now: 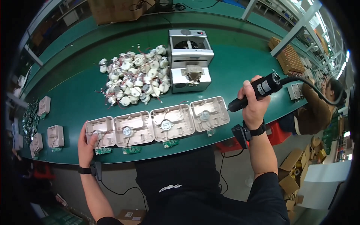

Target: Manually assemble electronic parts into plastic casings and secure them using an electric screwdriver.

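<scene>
Four white plastic housings stand side by side in a slightly slanted row on the green bench. Gripping the leftmost housing point(108, 141), my left hand point(86, 147) has its fingers along the outer wall and its thumb inside, by the round part there. Two middle housings, one point(144, 141) beside another point(182, 131), and the rightmost housing point(219, 120) each hold a round wired part point(166, 125). Small green circuit boards point(131, 150) hang at their near edges on wires. My right hand point(255, 107) is wrapped round a black electric screwdriver point(265, 87), its tip pointing left, close to the rightmost housing.
Beyond the row lies a heap of white round wired parts point(137, 80). A grey-white screw feeder machine point(190, 63) stands beside it. More housings point(55, 135) and a circuit-board pile point(30, 118) sit at left. At right, a person point(318, 101) sits near the screwdriver's cable point(318, 88).
</scene>
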`<action>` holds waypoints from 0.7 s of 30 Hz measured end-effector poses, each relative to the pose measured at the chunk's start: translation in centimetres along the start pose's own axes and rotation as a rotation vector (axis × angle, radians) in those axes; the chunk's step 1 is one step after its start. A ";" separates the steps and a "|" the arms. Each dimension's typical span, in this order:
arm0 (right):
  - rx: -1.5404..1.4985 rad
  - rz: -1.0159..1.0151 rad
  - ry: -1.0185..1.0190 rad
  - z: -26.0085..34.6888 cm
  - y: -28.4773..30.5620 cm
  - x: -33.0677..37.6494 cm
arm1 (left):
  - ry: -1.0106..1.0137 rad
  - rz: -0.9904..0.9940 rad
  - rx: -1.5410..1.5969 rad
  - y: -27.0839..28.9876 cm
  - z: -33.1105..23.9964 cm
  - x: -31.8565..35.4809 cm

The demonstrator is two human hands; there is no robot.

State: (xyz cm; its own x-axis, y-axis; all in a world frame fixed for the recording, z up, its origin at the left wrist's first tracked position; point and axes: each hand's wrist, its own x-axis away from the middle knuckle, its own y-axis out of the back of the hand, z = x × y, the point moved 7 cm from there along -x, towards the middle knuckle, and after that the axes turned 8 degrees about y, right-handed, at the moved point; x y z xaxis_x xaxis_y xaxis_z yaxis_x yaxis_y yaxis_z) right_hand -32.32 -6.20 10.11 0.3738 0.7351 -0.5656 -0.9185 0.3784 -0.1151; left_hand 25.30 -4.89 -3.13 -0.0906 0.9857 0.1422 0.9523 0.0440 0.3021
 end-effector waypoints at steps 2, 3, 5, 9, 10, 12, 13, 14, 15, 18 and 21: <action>0.031 -0.011 0.045 0.1 -1.1 0.0 | -0.011 -0.032 0.031 -0.1 0.3 0.1; 0.000 0.004 0.031 -0.3 -1.0 -0.2 | -0.006 -0.052 0.034 -0.3 0.3 0.1; 0.060 -0.003 0.052 -0.4 0.2 -1.6 | -0.018 -0.048 0.020 -0.7 0.2 -0.3; 0.013 -0.005 0.043 -0.8 -0.1 -2.3 | -0.042 -0.107 -0.037 -0.8 -1.9 0.5; 0.027 0.000 0.060 -0.8 -0.2 -2.3 | -0.023 -0.077 0.015 -1.0 -2.2 0.7; 0.073 -0.009 0.095 -0.5 -0.2 -2.0 | -0.005 -0.044 0.062 -0.6 -2.3 0.9; 0.071 -0.010 0.095 -0.5 -0.4 -2.1 | -0.025 -0.035 0.017 -0.5 -2.3 1.0; 0.042 0.032 0.054 -0.9 -1.0 -2.4 | -0.045 -0.022 -0.026 -0.6 -2.3 0.9; 0.017 0.071 0.015 -1.1 -1.4 -2.7 | -0.068 -0.004 -0.067 -0.8 -2.4 0.8; 0.156 0.073 0.098 0.5 -1.2 -4.1 | -0.080 0.046 -0.035 -1.4 -2.6 0.1; 0.151 0.046 0.258 3.9 -3.8 -5.3 | -0.045 0.094 -0.004 -1.1 -2.7 0.3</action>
State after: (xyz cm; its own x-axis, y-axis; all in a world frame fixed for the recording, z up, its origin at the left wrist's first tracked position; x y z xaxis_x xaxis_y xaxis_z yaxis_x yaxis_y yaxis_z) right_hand -30.27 -9.36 16.76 0.2695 0.5937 -0.7582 -0.8968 0.4415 0.0270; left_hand 23.43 -5.10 -0.85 0.0123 0.9917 0.1276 0.9547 -0.0496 0.2933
